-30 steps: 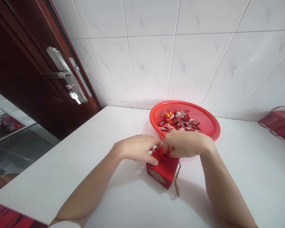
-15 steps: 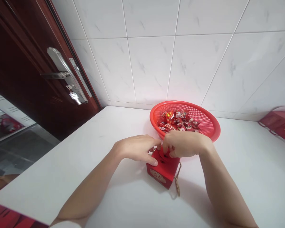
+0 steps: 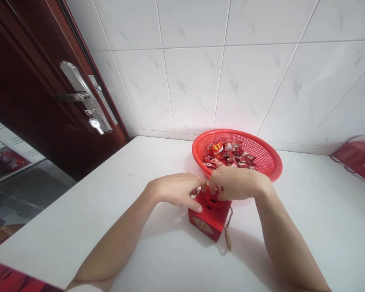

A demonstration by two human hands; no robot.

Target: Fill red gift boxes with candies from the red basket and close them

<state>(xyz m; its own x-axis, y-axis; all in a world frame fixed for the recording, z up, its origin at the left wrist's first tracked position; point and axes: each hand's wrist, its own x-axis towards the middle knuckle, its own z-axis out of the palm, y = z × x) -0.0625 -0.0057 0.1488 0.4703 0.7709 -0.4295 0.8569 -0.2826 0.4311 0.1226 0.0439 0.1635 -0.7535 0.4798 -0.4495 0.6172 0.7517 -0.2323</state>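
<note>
A small red gift box (image 3: 212, 218) with a patterned oval panel on its front sits on the white table. Its top has two dark holes, and a raised red flap (image 3: 211, 198) shows near them. My left hand (image 3: 182, 190) grips the box's left and back part, thumb on the top and fingers behind, partly hidden. With bent fingers, my right hand (image 3: 232, 184) pinches at the flap; the fingertips are partly covered. A twine cord (image 3: 227, 235) hangs down the box's right side onto the table.
Behind the hands, a red plastic basket (image 3: 275, 156) holds several wrapped candies (image 3: 228, 154). A red paper bag (image 3: 357, 156) lies at the far right by the tiled wall (image 3: 194, 81). At left stands a dark wooden door (image 3: 42, 101) with keys in its lock.
The box has shifted very slightly to the right under the hands. Both hands stay almost in place.
</note>
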